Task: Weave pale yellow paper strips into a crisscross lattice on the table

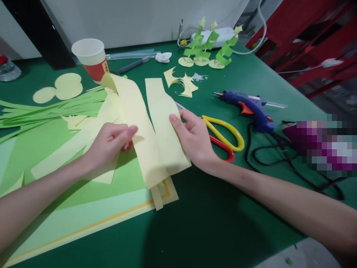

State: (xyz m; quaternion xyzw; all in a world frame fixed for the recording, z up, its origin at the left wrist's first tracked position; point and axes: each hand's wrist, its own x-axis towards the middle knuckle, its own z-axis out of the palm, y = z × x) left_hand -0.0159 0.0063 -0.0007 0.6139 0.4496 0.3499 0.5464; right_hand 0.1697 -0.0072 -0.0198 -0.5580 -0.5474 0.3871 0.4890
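While pinching a curled cream strip (136, 115) by its left edge with the left hand (113, 139), also pinching a second cream piece (167, 124) by its right side, in the right hand's (192, 137) thumb-and-finger grip. Holding both above the worktop (189, 230), lower ends meeting; cannot tell whether overlapped or joined. Can see scissors (223, 122) partly behind the right hand, a glue gun (251, 106) farther right.

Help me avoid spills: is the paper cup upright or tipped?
Upright: the paper cup stands on the green table, open rim up. Any contents: cannot tell, as its inner bottom is hidden.
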